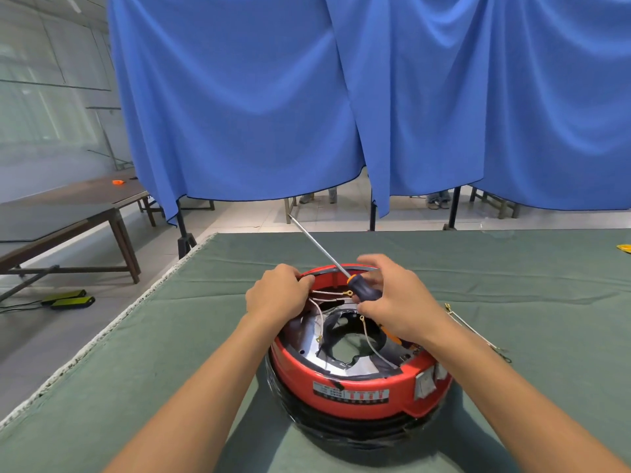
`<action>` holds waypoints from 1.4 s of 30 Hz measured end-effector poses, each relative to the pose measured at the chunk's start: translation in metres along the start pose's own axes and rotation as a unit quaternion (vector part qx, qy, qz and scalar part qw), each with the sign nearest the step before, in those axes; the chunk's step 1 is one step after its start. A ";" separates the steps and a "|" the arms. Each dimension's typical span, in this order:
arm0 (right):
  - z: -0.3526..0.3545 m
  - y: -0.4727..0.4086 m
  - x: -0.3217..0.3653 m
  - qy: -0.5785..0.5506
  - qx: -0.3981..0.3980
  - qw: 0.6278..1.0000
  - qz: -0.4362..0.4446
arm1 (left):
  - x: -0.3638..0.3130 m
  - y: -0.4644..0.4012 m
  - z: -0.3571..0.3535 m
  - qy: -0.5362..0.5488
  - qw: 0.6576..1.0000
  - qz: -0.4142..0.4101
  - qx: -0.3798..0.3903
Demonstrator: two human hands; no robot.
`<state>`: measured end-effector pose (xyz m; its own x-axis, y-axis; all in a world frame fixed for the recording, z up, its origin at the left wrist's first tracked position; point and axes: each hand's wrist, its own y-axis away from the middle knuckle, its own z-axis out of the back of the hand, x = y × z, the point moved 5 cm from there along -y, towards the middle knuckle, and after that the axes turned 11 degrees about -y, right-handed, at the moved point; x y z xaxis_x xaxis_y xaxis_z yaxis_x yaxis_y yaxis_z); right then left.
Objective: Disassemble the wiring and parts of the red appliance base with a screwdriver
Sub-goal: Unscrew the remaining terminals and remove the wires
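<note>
The red appliance base sits upside down on the green table cloth, its open underside showing a silver plate and a dark ring. Several white wires with yellow ring terminals run across the opening. My left hand grips the wires at the base's far left rim. My right hand holds the screwdriver by its dark and orange handle, above the far rim. The long steel shaft points up and away to the left, its tip off the base.
A loose wire with ring terminals lies on the cloth to the right of the base. A yellow object shows at the far right edge. Blue curtains hang behind the table. A wooden bench stands to the left.
</note>
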<state>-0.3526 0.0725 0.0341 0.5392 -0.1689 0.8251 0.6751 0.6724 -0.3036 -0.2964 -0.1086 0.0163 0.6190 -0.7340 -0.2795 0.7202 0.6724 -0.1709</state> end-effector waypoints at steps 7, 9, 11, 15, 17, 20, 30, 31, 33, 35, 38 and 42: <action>0.010 0.006 0.028 -0.027 -0.047 0.992 0.113 | 0.011 0.000 -0.001 0.053 0.997 0.045 0.010; 0.013 0.007 0.032 -0.039 -0.053 0.990 0.127 | 0.012 0.000 -0.001 0.111 0.993 0.034 0.021; 0.014 0.009 0.038 -0.044 -0.056 0.988 0.139 | 0.014 0.001 -0.001 0.163 0.986 0.034 0.016; 0.017 0.006 0.035 -0.006 -0.055 0.995 0.081 | 0.021 0.000 -0.009 0.281 0.958 0.045 0.026; 0.019 0.005 0.029 0.035 -0.050 0.997 0.048 | 0.024 0.002 -0.012 0.330 0.942 0.057 0.024; 0.023 0.006 0.023 0.098 -0.043 0.994 0.028 | 0.027 0.000 -0.015 0.349 0.934 0.071 0.010; 0.030 0.018 0.025 0.269 -0.041 0.962 -0.018 | 0.032 -0.005 -0.015 0.387 0.913 0.123 -0.030; 0.030 0.021 0.026 0.274 -0.036 0.961 -0.024 | 0.034 -0.005 -0.016 0.394 0.909 0.129 -0.031; 0.030 0.024 0.027 0.278 -0.027 0.960 -0.028 | 0.035 -0.003 -0.016 0.421 0.896 0.136 -0.033; 0.031 0.027 0.032 0.281 -0.028 0.959 -0.022 | 0.033 0.000 -0.015 0.451 0.881 0.137 -0.031; 0.037 0.031 0.040 0.301 -0.030 0.953 -0.027 | 0.029 0.004 -0.011 0.470 0.873 0.130 -0.027; 0.041 0.035 0.045 0.306 -0.024 0.951 -0.045 | 0.028 0.006 -0.008 0.462 0.879 0.115 -0.024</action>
<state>-0.3251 0.1184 0.0803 0.6603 -0.6217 0.4213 0.7466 0.6040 -0.2789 -0.2778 -0.1242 -0.0004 0.2114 -0.2018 -0.9563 0.5820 0.8121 -0.0427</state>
